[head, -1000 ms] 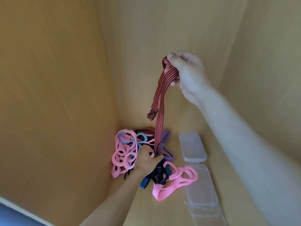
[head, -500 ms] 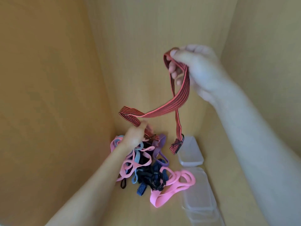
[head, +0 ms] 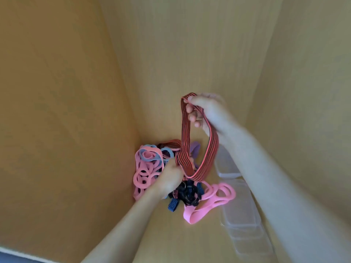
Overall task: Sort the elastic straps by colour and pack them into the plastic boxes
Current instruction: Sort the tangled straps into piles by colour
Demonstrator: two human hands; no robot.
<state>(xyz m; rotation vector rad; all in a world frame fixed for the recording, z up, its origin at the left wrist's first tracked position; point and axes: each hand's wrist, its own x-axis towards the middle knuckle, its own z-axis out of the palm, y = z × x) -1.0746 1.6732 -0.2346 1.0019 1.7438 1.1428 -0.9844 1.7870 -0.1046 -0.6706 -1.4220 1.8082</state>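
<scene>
A red-and-black striped elastic strap (head: pixel 212 149) hangs in a folded loop between both hands. My right hand (head: pixel 210 114) pinches its upper fold, raised above the pile. My left hand (head: pixel 171 177) grips its lower ends just over the heap. Below lies a tangle of straps: pink ones (head: pixel 146 171) at the left, another pink strap (head: pixel 212 198) at the right, grey-blue (head: pixel 167 150), purple (head: pixel 195 149) and dark blue-black ones (head: pixel 188 192) in the middle. Clear plastic boxes (head: pixel 245 211) sit in a row to the right, partly hidden by my right forearm.
The wooden surface (head: pixel 171 234) is enclosed by wooden walls: one at the left (head: pixel 57 111), one at the back (head: pixel 190 54), one at the right (head: pixel 313 92). The pile sits in the back left corner.
My right hand has come down with the striped strap's top. My left hand has drawn the strap's ends down to the pile, folding it into a narrower loop.
</scene>
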